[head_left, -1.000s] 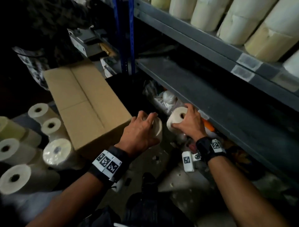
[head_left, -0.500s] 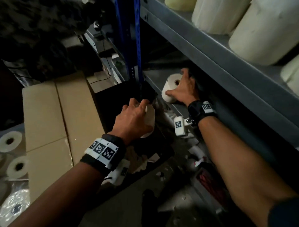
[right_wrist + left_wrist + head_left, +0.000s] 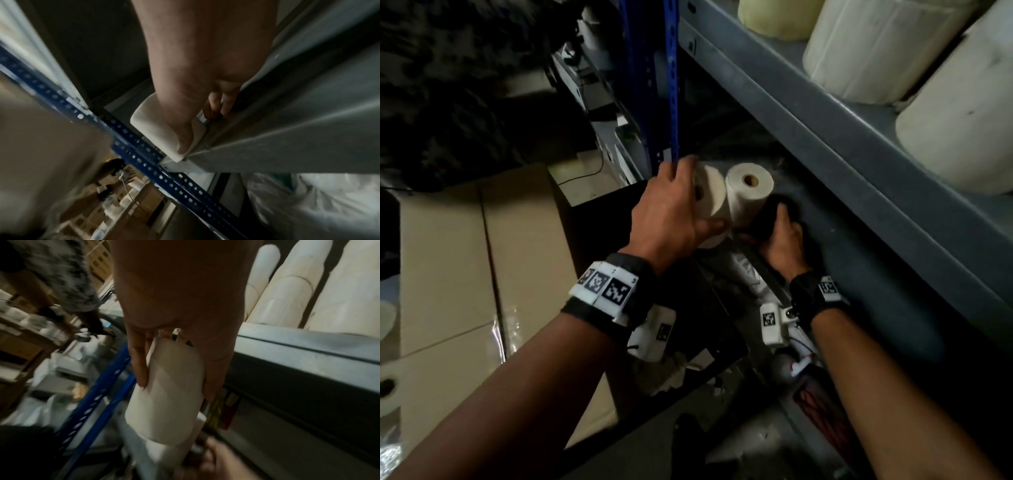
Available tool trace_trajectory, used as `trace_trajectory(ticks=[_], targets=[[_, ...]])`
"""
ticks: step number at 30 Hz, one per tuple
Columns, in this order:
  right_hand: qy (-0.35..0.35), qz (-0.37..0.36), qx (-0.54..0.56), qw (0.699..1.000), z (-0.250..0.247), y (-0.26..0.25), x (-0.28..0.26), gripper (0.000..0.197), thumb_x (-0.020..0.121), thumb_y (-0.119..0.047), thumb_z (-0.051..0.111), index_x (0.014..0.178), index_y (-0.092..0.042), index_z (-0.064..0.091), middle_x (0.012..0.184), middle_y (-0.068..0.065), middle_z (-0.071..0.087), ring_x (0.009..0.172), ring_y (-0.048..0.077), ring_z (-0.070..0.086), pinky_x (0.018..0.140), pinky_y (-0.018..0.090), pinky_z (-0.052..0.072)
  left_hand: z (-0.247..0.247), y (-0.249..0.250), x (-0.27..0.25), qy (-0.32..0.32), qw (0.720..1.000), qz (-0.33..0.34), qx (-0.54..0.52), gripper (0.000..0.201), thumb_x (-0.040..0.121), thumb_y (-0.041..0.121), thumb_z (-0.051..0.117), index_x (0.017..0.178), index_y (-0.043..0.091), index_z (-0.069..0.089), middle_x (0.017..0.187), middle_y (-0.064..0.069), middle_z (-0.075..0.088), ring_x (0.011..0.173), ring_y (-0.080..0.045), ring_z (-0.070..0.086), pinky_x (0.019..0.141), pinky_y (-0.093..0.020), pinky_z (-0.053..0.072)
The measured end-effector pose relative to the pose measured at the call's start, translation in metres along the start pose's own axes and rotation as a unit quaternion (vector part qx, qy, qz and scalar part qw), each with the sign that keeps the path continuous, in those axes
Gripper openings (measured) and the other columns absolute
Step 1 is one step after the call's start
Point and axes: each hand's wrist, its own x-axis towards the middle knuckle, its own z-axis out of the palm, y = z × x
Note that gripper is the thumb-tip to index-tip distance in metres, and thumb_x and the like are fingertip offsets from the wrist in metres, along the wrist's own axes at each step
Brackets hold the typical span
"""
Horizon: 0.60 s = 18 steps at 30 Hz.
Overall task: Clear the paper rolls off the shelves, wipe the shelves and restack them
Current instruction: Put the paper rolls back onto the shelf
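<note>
stage: I judged this the restack phase; both rolls were at the left end of the lower shelf (image 3: 866, 274), beside the blue upright (image 3: 669, 85).
done: upper shelf (image 3: 825, 113) already carried big rolls (image 3: 887, 44).
left: more rolls (image 3: 387, 387) lay on the floor by the cardboard box (image 3: 465, 260); I couldn't tell whether wiping was finished.
left hand (image 3: 671, 212): fingers wrapped round the left roll (image 3: 710, 195), holding it against its neighbour; I couldn't tell if it was set down.
right hand (image 3: 780, 240): low on the shelf, thumb and fingers curled on the base of the right roll (image 3: 748, 192), which stood upright, core facing up.
</note>
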Motion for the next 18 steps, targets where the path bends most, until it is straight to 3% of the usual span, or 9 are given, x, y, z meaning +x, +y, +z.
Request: trace_trajectory(ticks=[2, 3, 4, 6, 9, 12, 14, 16, 18], targets=[[-0.017, -0.011, -0.008, 1.000, 0.000, 0.004, 0.003, 0.055, 0.095, -0.046, 0.072, 0.129, -0.003, 0.066, 0.124, 0.017, 0.071, 0.114, 0.030, 0.068, 0.099, 0.034, 0.057, 0.000, 0.015, 0.023, 0.021, 1.000, 0.013, -0.013, 0.111, 0.066, 0.062, 0.088, 0.155, 0.022, 0.034, 0.140, -0.006, 0.049, 0.121, -0.030, 0.057, 0.094, -0.048, 0.054], [-0.036, -0.007, -0.013, 0.999, 0.001, 0.006, 0.004, 0.056, 0.093, -0.039, 0.078, 0.130, 0.001, 0.065, 0.127, 0.016, 0.070, 0.117, 0.026, 0.066, 0.095, 0.019, 0.051, 0.002, 0.022, 0.034, 0.025, 0.999, 0.016, -0.019, 0.114, 0.066, 0.063, 0.087, 0.156, 0.020, 0.033, 0.141, -0.007, 0.050, 0.123, -0.031, 0.057, 0.095, -0.049, 0.054], [-0.042, 0.006, 0.015, 0.999, 0.002, 0.008, 0.004, 0.064, 0.088, -0.038, 0.083, 0.134, 0.001, 0.062, 0.132, 0.018, 0.067, 0.123, 0.026, 0.063, 0.095, 0.013, 0.041, 0.004, 0.030, 0.045, 0.029, 0.999, 0.017, -0.022, 0.116, 0.066, 0.065, 0.087, 0.157, 0.018, 0.032, 0.142, -0.008, 0.050, 0.124, -0.032, 0.057, 0.095, -0.050, 0.054], [-0.040, 0.000, -0.026, 0.999, -0.001, 0.011, 0.001, 0.081, 0.083, -0.047, 0.085, 0.143, -0.001, 0.054, 0.143, 0.019, 0.061, 0.133, 0.030, 0.056, 0.104, 0.022, 0.033, 0.012, 0.043, 0.062, 0.035, 0.999, 0.015, -0.021, 0.121, 0.065, 0.067, 0.086, 0.159, 0.016, 0.030, 0.142, -0.009, 0.052, 0.124, -0.035, 0.057, 0.095, -0.052, 0.054], [-0.052, -0.019, -0.061, 0.997, -0.003, 0.009, -0.002, 0.097, 0.079, -0.054, 0.085, 0.152, -0.005, 0.045, 0.152, 0.017, 0.053, 0.140, 0.031, 0.050, 0.114, 0.034, 0.035, 0.031, 0.053, 0.076, 0.055, 0.998, 0.016, -0.030, 0.126, 0.063, 0.067, 0.085, 0.161, 0.014, 0.026, 0.143, -0.009, 0.052, 0.124, -0.035, 0.055, 0.094, -0.055, 0.054], [-0.046, -0.063, -0.036, 0.996, -0.005, 0.004, -0.006, 0.097, 0.072, -0.058, 0.089, 0.146, -0.006, 0.055, 0.147, 0.013, 0.058, 0.138, 0.028, 0.053, 0.115, 0.033, 0.036, 0.053, 0.050, 0.077, 0.092, 0.992, 0.039, -0.070, 0.129, 0.063, 0.075, 0.081, 0.162, 0.015, 0.023, 0.142, -0.003, 0.055, 0.123, -0.030, 0.055, 0.098, -0.050, 0.053], [-0.041, -0.084, -0.021, 0.995, -0.010, -0.002, -0.008, 0.093, 0.070, -0.064, 0.085, 0.140, -0.008, 0.060, 0.139, 0.012, 0.065, 0.131, 0.029, 0.059, 0.111, 0.036, 0.044, 0.063, 0.041, 0.073, 0.107, 0.985, 0.046, -0.131, 0.134, 0.062, 0.073, 0.086, 0.163, 0.013, 0.020, 0.151, -0.004, 0.052, 0.134, -0.028, 0.052, 0.111, -0.043, 0.047], [-0.027, -0.070, 0.015, 0.997, -0.014, -0.008, -0.006, 0.087, 0.077, -0.049, 0.087, 0.148, -0.013, 0.051, 0.140, 0.009, 0.065, 0.130, 0.028, 0.059, 0.107, 0.034, 0.046, 0.071, 0.027, 0.065, 0.104, 0.967, 0.039, -0.230, 0.134, 0.063, 0.063, 0.093, 0.163, 0.012, 0.021, 0.159, -0.004, 0.047, 0.144, -0.017, 0.046, 0.121, -0.039, 0.039], [-0.021, -0.055, 0.070, 0.996, -0.018, -0.014, 0.000, 0.099, 0.079, -0.040, 0.087, 0.160, -0.019, 0.032, 0.148, 0.005, 0.059, 0.137, 0.022, 0.054, 0.115, 0.036, 0.042, 0.079, 0.010, 0.054, 0.081, 0.951, 0.032, -0.297, 0.121, 0.069, 0.051, 0.094, 0.163, 0.015, 0.026, 0.156, 0.006, 0.050, 0.138, 0.003, 0.046, 0.119, -0.030, 0.040]])
